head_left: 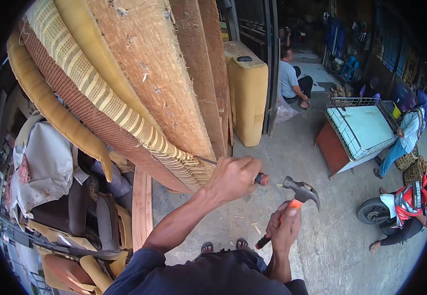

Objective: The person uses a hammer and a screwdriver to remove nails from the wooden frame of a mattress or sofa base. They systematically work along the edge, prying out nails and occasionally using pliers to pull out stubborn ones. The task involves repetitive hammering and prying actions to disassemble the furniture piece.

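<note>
My left hand (234, 178) is closed around a screwdriver (262, 179) whose dark handle has a red end. Its thin metal shaft points left, with the tip against the striped fabric (110, 109) at the lower edge of a wooden furniture frame (144, 64). Most of the handle is hidden in my fist. My right hand (283, 227) grips a claw hammer (302, 191) by its orange and black handle. The hammer head is just right of the screwdriver's end, apart from it.
Yellow foam cushions (58, 105) and old upholstery (44, 169) pile up at left. A foam-covered block (247, 98) stands behind the frame. Right are a cart (358, 129), a red motorcycle (405, 209) and a standing person (410, 130). Another person (292, 81) sits farther back.
</note>
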